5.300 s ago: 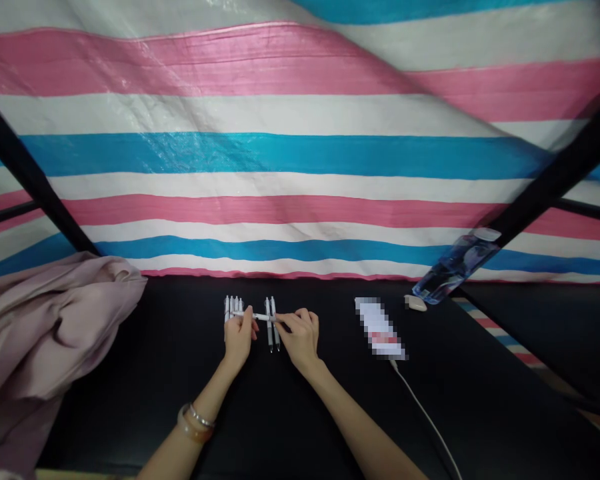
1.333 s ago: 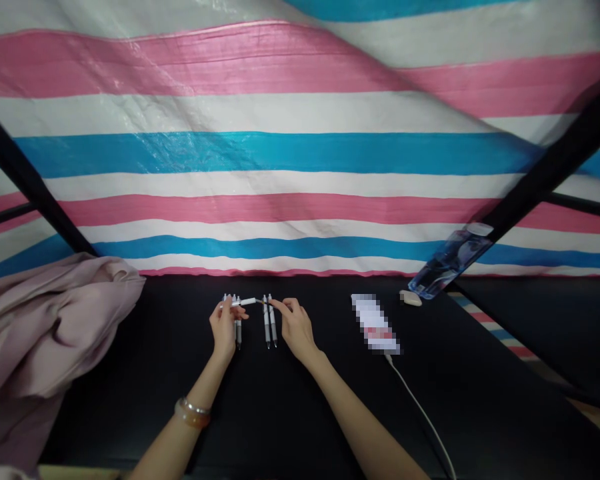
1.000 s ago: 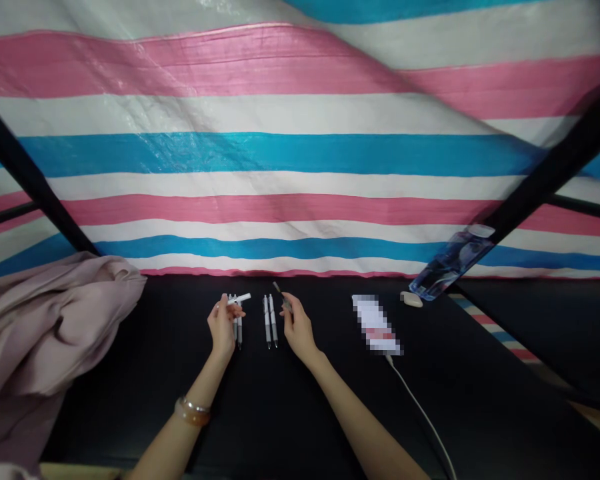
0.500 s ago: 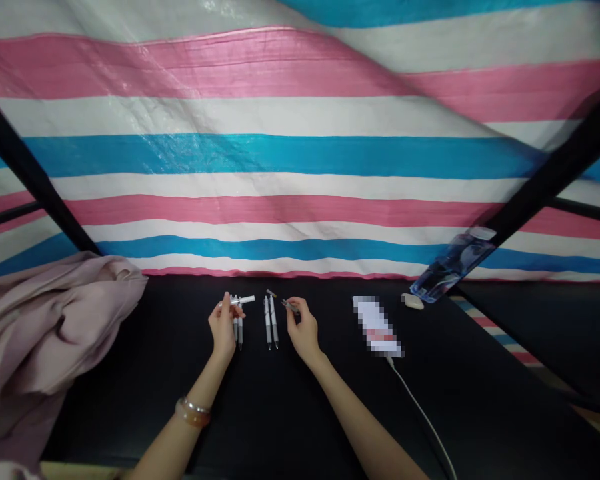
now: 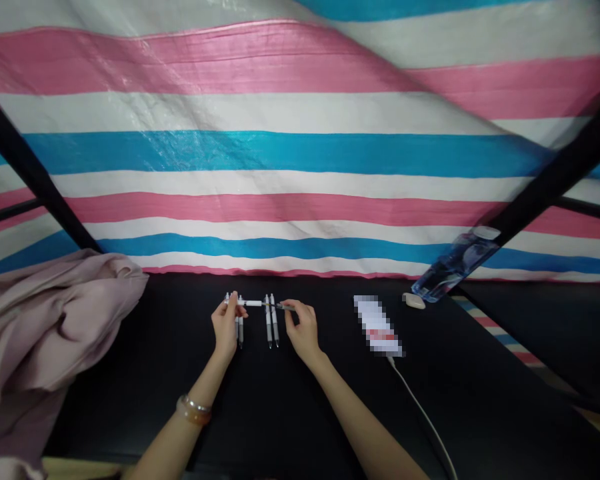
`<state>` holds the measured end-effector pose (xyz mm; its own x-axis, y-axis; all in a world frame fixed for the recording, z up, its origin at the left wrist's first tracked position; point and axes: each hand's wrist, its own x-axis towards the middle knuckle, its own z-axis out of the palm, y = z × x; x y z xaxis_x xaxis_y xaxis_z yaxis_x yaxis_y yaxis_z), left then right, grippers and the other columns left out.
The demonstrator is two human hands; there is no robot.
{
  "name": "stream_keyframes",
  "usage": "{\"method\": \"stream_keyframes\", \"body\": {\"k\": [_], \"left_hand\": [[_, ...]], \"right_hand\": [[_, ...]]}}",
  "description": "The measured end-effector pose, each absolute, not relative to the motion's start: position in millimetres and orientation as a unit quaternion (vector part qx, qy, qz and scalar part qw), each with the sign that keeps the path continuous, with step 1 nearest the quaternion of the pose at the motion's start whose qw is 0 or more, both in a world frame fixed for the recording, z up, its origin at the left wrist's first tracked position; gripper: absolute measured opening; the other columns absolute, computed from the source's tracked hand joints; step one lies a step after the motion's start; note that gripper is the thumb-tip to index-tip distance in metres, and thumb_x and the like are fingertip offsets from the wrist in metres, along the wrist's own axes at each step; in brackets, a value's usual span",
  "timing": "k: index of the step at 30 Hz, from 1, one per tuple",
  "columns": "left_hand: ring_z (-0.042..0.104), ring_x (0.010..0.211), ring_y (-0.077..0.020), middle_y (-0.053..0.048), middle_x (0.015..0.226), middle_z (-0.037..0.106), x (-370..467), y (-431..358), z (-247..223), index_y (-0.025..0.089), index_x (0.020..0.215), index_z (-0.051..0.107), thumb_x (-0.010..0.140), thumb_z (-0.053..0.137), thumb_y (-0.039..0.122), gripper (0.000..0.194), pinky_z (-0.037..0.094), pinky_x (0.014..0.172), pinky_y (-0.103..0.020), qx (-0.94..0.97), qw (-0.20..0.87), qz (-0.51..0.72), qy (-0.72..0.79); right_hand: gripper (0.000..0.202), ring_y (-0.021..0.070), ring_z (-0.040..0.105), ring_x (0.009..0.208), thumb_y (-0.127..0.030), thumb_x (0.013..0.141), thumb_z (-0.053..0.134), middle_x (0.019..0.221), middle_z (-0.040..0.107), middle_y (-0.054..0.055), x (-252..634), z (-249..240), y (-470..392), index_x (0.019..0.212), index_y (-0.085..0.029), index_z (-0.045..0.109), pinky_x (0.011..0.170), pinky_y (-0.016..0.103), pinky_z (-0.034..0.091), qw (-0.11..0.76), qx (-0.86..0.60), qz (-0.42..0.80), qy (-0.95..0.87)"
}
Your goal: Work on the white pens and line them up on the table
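A white pen barrel point(image 5: 251, 303) is pinched in my left hand point(image 5: 226, 325), lying level and pointing right. My right hand point(image 5: 303, 328) holds a grey pen part point(image 5: 287, 307) between thumb and fingers. A thin dark rod spans the gap between the two pieces; which piece it belongs to is too small to tell. Below this gap, two white and grey pens point(image 5: 271, 321) lie side by side on the black table point(image 5: 270, 413). More pens point(image 5: 240, 331) lie partly hidden behind my left hand.
A phone point(image 5: 379, 325) with a white cable point(image 5: 420, 400) lies on the right. Beyond it are a small white case point(image 5: 413, 301) and a clear bottle point(image 5: 454, 265). Pinkish cloth point(image 5: 65, 320) covers the left side. A striped sheet point(image 5: 280, 157) hangs behind.
The white barrel has turned level, and the grey part has come into line with it. The small stick-like piece seen above the two pens is now lower, between my hands.
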<state>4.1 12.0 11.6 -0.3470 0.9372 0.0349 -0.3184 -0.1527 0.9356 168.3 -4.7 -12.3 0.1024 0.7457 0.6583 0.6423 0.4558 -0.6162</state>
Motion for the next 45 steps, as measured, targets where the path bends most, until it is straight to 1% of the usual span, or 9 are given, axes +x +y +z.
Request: {"method": "stream_keyframes", "body": {"k": [3, 6, 9, 14, 16, 22, 32, 40, 45], "left_hand": [[0.052, 0.048, -0.0090, 0.002, 0.051, 0.056, 6.0, 11.5, 12.0, 0.014, 0.060, 0.058, 0.066, 0.067, 0.043, 0.031, 0.041, 0.052, -0.022, 0.362, 0.468, 0.652, 0.474], [0.053, 0.049, -0.0097, 0.000, 0.054, 0.059, 7.8, 10.8, 12.8, 0.012, 0.064, 0.061, 0.063, 0.070, 0.042, 0.031, 0.042, 0.054, -0.022, 0.384, 0.472, 0.627, 0.487], [0.054, 0.049, -0.0097, -0.001, 0.056, 0.061, 8.0, 11.3, 12.2, 0.012, 0.065, 0.062, 0.062, 0.070, 0.042, 0.031, 0.042, 0.054, -0.022, 0.384, 0.482, 0.625, 0.479], [0.055, 0.051, -0.0100, -0.002, 0.056, 0.061, 6.2, 14.1, 7.9, 0.011, 0.063, 0.061, 0.062, 0.071, 0.041, 0.031, 0.044, 0.056, -0.023, 0.363, 0.504, 0.636, 0.458], [0.055, 0.051, -0.0101, -0.002, 0.056, 0.061, 5.8, 14.7, 6.6, 0.011, 0.064, 0.061, 0.062, 0.071, 0.041, 0.031, 0.044, 0.056, -0.023, 0.359, 0.505, 0.636, 0.460], [0.055, 0.051, -0.0105, -0.003, 0.058, 0.062, 6.5, 13.8, 7.1, 0.010, 0.065, 0.062, 0.061, 0.071, 0.041, 0.032, 0.044, 0.056, -0.023, 0.365, 0.510, 0.633, 0.454], [0.055, 0.051, -0.0099, -0.002, 0.057, 0.061, 6.6, 13.7, 8.1, 0.011, 0.064, 0.061, 0.062, 0.071, 0.040, 0.031, 0.043, 0.056, -0.022, 0.351, 0.506, 0.640, 0.458], [0.055, 0.051, -0.0106, -0.002, 0.057, 0.060, 5.7, 13.9, 9.1, 0.011, 0.063, 0.059, 0.063, 0.070, 0.043, 0.033, 0.043, 0.055, -0.023, 0.352, 0.495, 0.646, 0.462], [0.055, 0.051, -0.0108, -0.002, 0.056, 0.060, 5.9, 14.4, 8.9, 0.011, 0.062, 0.060, 0.064, 0.069, 0.043, 0.033, 0.044, 0.056, -0.023, 0.350, 0.498, 0.646, 0.461]], "right_hand": [[0.021, 0.0174, 0.061, 0.086, -0.013, 0.083, 0.042, 0.091, 0.067, 0.004, 167.1, -10.8, -5.8, 0.091, -0.020, 0.060, 0.079, 0.034, 0.039, 0.524, -0.506, 0.043, -0.684], [0.022, 0.0168, 0.061, 0.087, -0.013, 0.084, 0.043, 0.092, 0.067, 0.004, 165.8, -9.9, -6.8, 0.091, -0.022, 0.063, 0.077, 0.032, 0.041, 0.523, -0.491, 0.047, -0.695], [0.022, 0.0163, 0.060, 0.085, -0.016, 0.085, 0.044, 0.090, 0.065, 0.004, 164.8, -10.1, -7.2, 0.093, -0.022, 0.064, 0.072, 0.030, 0.043, 0.538, -0.486, 0.051, -0.687], [0.022, 0.0155, 0.061, 0.083, -0.016, 0.085, 0.046, 0.090, 0.066, 0.003, 163.1, -10.0, -8.1, 0.095, -0.023, 0.064, 0.071, 0.029, 0.044, 0.538, -0.459, 0.047, -0.705], [0.020, 0.0154, 0.062, 0.083, -0.016, 0.085, 0.047, 0.089, 0.067, 0.003, 162.8, -9.9, -8.2, 0.093, -0.022, 0.064, 0.071, 0.029, 0.044, 0.545, -0.454, 0.043, -0.704], [0.012, 0.0154, 0.061, 0.073, -0.018, 0.082, 0.052, 0.081, 0.068, 0.002, 163.4, -10.3, -7.9, 0.086, -0.020, 0.062, 0.069, 0.029, 0.044, 0.565, -0.475, 0.039, -0.674], [0.012, 0.0156, 0.061, 0.077, -0.017, 0.083, 0.051, 0.083, 0.068, 0.002, 164.1, -7.3, -8.9, 0.083, -0.022, 0.063, 0.069, 0.029, 0.043, 0.544, -0.457, 0.026, -0.703], [0.012, 0.0147, 0.059, 0.074, -0.022, 0.084, 0.052, 0.082, 0.067, 0.002, 164.1, -5.5, -9.6, 0.090, -0.021, 0.063, 0.066, 0.028, 0.040, 0.530, -0.446, 0.025, -0.721], [0.019, 0.0144, 0.056, 0.067, -0.027, 0.087, 0.046, 0.078, 0.066, 0.003, 164.4, -2.8, -11.5, 0.090, -0.020, 0.063, 0.064, 0.028, 0.039, 0.494, -0.468, 0.049, -0.731]]}}
